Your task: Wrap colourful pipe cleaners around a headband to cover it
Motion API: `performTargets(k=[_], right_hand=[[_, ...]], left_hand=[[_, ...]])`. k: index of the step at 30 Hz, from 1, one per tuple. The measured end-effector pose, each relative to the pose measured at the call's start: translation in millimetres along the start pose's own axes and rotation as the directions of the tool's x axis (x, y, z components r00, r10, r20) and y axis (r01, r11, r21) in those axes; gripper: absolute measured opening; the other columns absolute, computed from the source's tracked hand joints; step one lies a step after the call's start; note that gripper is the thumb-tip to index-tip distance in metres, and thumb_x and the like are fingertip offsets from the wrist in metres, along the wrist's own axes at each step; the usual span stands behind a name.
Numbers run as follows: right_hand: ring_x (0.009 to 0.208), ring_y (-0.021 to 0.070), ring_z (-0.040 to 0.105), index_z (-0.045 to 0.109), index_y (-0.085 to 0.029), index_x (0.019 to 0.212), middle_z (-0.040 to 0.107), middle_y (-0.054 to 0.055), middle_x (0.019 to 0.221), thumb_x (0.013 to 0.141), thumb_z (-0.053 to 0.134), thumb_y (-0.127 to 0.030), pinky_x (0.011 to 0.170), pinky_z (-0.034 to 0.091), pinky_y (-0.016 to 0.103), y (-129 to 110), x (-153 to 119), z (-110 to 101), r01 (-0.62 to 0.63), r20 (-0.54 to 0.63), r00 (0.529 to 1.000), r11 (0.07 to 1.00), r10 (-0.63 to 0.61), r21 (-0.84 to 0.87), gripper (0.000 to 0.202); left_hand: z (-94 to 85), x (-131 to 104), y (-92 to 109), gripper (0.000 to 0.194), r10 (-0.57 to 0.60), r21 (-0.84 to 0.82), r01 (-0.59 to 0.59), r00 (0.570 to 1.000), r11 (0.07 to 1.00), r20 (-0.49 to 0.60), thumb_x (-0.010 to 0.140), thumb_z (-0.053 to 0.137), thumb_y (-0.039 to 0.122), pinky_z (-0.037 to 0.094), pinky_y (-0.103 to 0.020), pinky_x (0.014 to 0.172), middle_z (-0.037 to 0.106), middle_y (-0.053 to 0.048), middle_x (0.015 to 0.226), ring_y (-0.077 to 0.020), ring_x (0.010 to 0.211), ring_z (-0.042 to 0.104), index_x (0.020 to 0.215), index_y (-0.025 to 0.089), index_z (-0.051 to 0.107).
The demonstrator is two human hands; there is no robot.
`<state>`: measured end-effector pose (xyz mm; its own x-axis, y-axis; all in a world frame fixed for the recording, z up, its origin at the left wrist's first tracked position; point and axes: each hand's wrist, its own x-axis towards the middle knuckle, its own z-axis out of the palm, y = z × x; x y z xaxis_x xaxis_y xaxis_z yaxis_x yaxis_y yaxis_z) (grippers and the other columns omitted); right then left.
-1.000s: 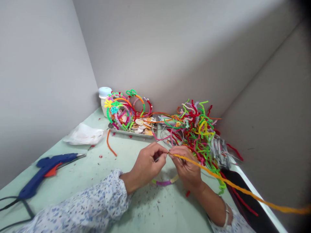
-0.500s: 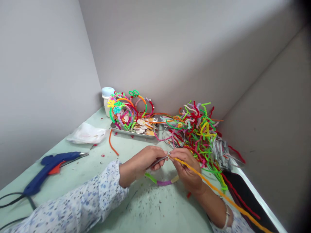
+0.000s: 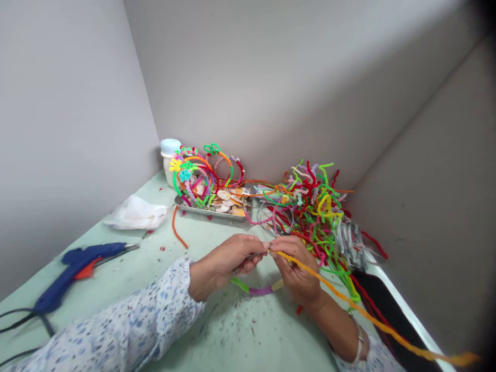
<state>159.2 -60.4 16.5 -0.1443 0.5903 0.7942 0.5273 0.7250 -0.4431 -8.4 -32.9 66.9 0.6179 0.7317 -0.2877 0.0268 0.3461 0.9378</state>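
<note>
My left hand is closed in a pinch on the thin grey, bare part of a headband. Fuzzy green, purple and cream sections of that headband curve below my hands, just over the table. Fingertips of both hands meet at its upper part. Pinched in my right hand is an orange pipe cleaner, one end at the band. Its long tail runs over the right forearm towards the lower right. My fingers hide where pipe cleaner and band touch.
A blue glue gun with a cord lies left, near a white plastic bag. Behind stand a lidded jar and a metal tray bearing shells and colourful headbands. Tangled pipe cleaners are heaped right, beside a black tray.
The orange pipe cleaner's tail has swung outward to the right, and its far end now shows. Both hands keep their pinch in nearly the same place. The view has shifted slightly.
</note>
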Motion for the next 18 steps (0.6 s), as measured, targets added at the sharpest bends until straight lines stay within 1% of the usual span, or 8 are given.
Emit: performTargets(k=[4, 6, 8, 10, 12, 15, 18], right_hand=[[0.086, 0.0175, 0.057, 0.057, -0.023, 0.093, 0.059, 0.004, 0.089, 0.078, 0.057, -0.007, 0.075, 0.048, 0.035, -0.5, 0.7, 0.7, -0.035, -0.018, 0.999, 0.999, 0.035, 0.007, 0.022], [0.085, 0.0176, 0.057, 0.057, -0.023, 0.092, 0.059, 0.004, 0.087, 0.078, 0.057, -0.007, 0.074, 0.048, 0.035, 0.0, 1.6, 1.3, -0.052, -0.028, 0.998, 0.998, 0.053, 0.023, 0.021], [0.085, 0.0177, 0.056, 0.057, -0.023, 0.092, 0.058, 0.004, 0.087, 0.078, 0.056, -0.008, 0.073, 0.048, 0.035, 0.6, 2.5, 1.5, -0.066, -0.03, 0.997, 0.997, 0.067, 0.042, 0.021], [0.085, 0.0178, 0.056, 0.057, -0.023, 0.091, 0.058, 0.004, 0.087, 0.078, 0.056, -0.008, 0.073, 0.048, 0.035, 1.1, 3.0, 1.3, -0.072, -0.031, 0.997, 0.996, 0.074, 0.06, 0.02], [0.085, 0.0179, 0.057, 0.057, -0.023, 0.091, 0.058, 0.004, 0.087, 0.078, 0.056, -0.007, 0.074, 0.048, 0.035, 1.1, 2.9, 0.8, -0.074, -0.034, 0.997, 0.994, 0.076, 0.075, 0.02], [0.085, 0.0177, 0.057, 0.057, -0.023, 0.091, 0.058, 0.004, 0.087, 0.078, 0.056, -0.007, 0.074, 0.048, 0.035, 0.6, 2.5, -0.2, -0.071, -0.032, 0.997, 0.994, 0.073, 0.078, 0.021], [0.084, 0.0176, 0.057, 0.058, -0.022, 0.091, 0.059, 0.004, 0.086, 0.077, 0.057, -0.006, 0.074, 0.048, 0.035, 0.0, 2.5, -0.9, -0.06, -0.023, 0.998, 0.996, 0.061, 0.06, 0.021]], left_hand=[[3.8, 0.3, 0.8, 0.019, 0.083, 0.064, -0.081, 0.996, 0.995, -0.04, 0.07, 0.051, 0.027, 0.015, -0.021, 0.04, 0.035, 0.007, 0.049, -0.0038, 0.04, 0.025, 0.058, 0.016, 0.04], [5.1, 1.1, 1.1, 0.021, 0.121, 0.104, -0.113, 0.99, 0.988, -0.075, 0.07, 0.052, 0.028, 0.016, -0.021, 0.041, 0.034, 0.008, 0.047, -0.0039, 0.041, 0.024, 0.057, 0.016, 0.04], [5.6, 1.3, 1.8, 0.022, 0.148, 0.112, -0.138, 0.986, 0.984, -0.084, 0.071, 0.052, 0.03, 0.016, -0.021, 0.042, 0.033, 0.008, 0.046, -0.0041, 0.042, 0.024, 0.058, 0.017, 0.04], [5.2, 0.6, 2.8, 0.021, 0.144, 0.084, -0.138, 0.988, 0.987, -0.058, 0.072, 0.051, 0.029, 0.017, -0.021, 0.042, 0.033, 0.008, 0.048, -0.0042, 0.042, 0.024, 0.059, 0.016, 0.04], [4.2, -0.4, 3.4, 0.017, 0.116, 0.038, -0.116, 0.993, 0.993, -0.018, 0.072, 0.049, 0.025, 0.017, -0.02, 0.042, 0.034, 0.007, 0.05, -0.0042, 0.042, 0.025, 0.06, 0.016, 0.041], [2.3, -0.9, 2.1, 0.01, 0.079, -0.002, -0.079, 0.997, 0.997, 0.011, 0.069, 0.049, 0.021, 0.016, -0.02, 0.04, 0.036, 0.006, 0.052, -0.0041, 0.042, 0.027, 0.062, 0.016, 0.043], [0.2, 0.3, -1.4, 0.009, 0.065, -0.011, -0.065, 0.997, 0.998, 0.027, 0.07, 0.047, 0.021, 0.013, -0.021, 0.039, 0.035, 0.006, 0.054, -0.0041, 0.041, 0.026, 0.063, 0.015, 0.044]])
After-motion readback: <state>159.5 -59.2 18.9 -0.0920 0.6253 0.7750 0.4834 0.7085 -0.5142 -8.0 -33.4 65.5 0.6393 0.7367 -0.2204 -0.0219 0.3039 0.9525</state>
